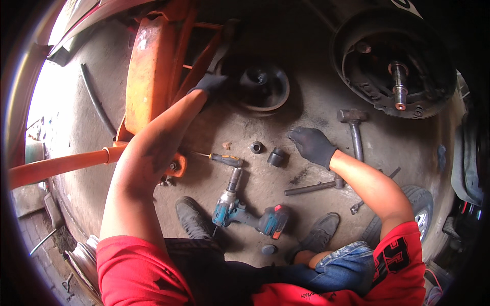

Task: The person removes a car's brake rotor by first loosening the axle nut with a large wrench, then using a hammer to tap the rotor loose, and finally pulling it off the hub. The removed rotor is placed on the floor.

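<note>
My left hand [212, 83], in a dark glove, reaches to the left side of a dark round brake drum [278, 104] on the floor. Its fingers fade into shadow at the drum, so their grip is unclear. My right hand [312, 145], also gloved, is low over the floor with its fingers drawn together; anything inside them is hidden. Left of it lie a black socket [276, 157] and a smaller metal ring-like part [256, 147]. Closer to me are a screwdriver [224, 159] and a teal cordless impact wrench [240, 214] with a socket on its nose.
An orange jack [148, 76] stands at the left, its long handle [61, 166] stretching leftward. At upper right hangs a brake assembly with a bare spindle [399, 86]. A hammer [353, 127], a dark bar [309, 188] and a tire [416, 201] lie at the right.
</note>
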`<state>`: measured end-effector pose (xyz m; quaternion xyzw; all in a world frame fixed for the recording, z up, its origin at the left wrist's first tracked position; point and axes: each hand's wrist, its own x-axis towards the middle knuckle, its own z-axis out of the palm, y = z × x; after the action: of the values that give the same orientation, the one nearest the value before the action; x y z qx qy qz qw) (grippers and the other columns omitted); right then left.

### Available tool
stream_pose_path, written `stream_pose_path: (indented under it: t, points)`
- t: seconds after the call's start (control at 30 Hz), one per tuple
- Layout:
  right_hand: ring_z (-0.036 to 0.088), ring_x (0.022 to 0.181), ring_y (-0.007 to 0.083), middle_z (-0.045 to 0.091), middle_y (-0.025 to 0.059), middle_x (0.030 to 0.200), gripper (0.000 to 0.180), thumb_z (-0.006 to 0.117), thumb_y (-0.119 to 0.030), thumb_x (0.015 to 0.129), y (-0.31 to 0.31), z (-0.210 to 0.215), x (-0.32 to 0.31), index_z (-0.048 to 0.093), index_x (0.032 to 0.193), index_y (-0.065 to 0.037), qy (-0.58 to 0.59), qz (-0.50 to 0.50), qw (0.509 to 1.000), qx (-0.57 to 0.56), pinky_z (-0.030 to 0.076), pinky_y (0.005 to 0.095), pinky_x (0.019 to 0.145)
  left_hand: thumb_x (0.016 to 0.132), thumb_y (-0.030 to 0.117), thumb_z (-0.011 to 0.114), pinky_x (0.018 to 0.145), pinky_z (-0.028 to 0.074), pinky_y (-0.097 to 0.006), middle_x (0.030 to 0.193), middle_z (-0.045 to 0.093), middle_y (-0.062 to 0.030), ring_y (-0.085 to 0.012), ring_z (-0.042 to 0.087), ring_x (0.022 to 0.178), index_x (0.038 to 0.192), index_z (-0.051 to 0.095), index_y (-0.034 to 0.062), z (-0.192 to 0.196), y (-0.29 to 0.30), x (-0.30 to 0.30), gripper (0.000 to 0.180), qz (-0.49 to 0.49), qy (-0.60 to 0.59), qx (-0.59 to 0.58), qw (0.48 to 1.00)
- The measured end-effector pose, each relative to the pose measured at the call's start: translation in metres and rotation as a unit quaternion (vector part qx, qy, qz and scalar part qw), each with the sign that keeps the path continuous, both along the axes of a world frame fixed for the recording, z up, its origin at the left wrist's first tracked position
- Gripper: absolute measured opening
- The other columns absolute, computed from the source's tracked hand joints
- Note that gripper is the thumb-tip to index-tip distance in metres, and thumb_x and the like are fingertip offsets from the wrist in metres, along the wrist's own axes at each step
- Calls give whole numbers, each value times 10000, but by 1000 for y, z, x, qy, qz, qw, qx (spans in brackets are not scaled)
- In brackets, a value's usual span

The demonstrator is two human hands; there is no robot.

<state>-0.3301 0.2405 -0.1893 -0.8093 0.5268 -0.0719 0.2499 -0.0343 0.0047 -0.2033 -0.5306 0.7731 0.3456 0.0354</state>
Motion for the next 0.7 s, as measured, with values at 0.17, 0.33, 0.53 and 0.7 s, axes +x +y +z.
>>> stream_pose_path:
  t: [0.17,0.33,0.53,0.7]
  points:
    - [620,990,350,639,153,1092,299,593,-122,827,-13,14,57,626,1116,-55,-100,57,993,-20,506,434,848,831,422,636,866,473,-327,1071,692,-129,-209,638,992,1130,683,26,54,25,-32,498,181,101,107,973]
    - [640,975,323,652,144,1074,268,618,-195,869,-34,44,102,632,1091,-45,-174,64,978,-96,524,406,811,899,377,614,793,479,-308,1044,686,-102,-140,616,903,1114,687,-16,64,41,-27,453,107,88,138,981]
    - [663,849,278,648,127,960,250,687,-194,830,-58,33,78,649,1031,-51,-199,-62,959,-190,540,372,760,922,409,577,699,472,-322,923,673,-51,-133,598,792,1055,708,11,54,34,-21,439,98,104,143,979]
    - [654,887,247,629,150,1018,425,708,-303,847,-70,18,56,593,1165,-45,-159,-275,942,-105,539,360,786,905,443,583,571,422,-299,794,631,-23,-109,548,649,988,715,42,61,38,-24,430,179,115,195,957]
